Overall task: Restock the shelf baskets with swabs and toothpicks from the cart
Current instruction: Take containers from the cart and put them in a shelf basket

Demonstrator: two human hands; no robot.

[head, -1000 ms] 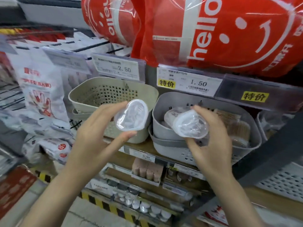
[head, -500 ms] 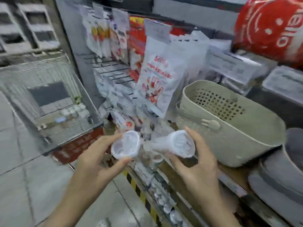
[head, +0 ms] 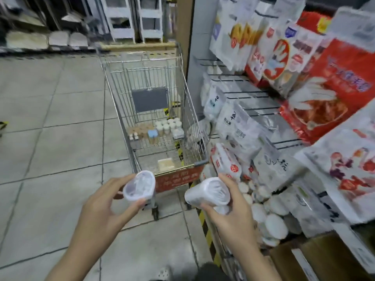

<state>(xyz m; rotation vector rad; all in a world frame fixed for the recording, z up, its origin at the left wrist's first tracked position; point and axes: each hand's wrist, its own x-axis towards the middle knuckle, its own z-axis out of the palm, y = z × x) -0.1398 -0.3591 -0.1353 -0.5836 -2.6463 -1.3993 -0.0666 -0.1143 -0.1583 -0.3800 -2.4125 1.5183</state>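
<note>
A: What is each hand carrying?

B: The left hand [head: 105,207] has its grip clamped on a clear, heart-shaped plastic tub [head: 139,185], thumb beneath and fingers behind. The right hand [head: 227,211] is clamped the same way round a second clear plastic tub [head: 207,192] with white sticks inside, probably swabs.

A: Which way do the tubs lie?

B: Both are tipped on their sides, long axes running away from the palms, their ends turned up toward the camera. They sit side by side, apart, neither touching the other.

A: And the supply?

B: The silver wire shopping cart [head: 154,110] stands straight ahead on the tiled floor, beyond both hands. Small white-capped jars [head: 169,125] and a blue-lidded one sit in its far end, a pale flat box [head: 166,165] nearer. The left hand looks slightly closer to the cart's open basket; the right is just beside the hanging white and red packets [head: 225,162] on the rack.

A: What differs from a second ago?

B: Then both tubs were held up before a beige perforated basket and a grey one on the shelf. Now the view has swung left; those baskets are out of sight, off to the right I'd judge, and the cart fills the middle. The grips themselves look unchanged.
</note>
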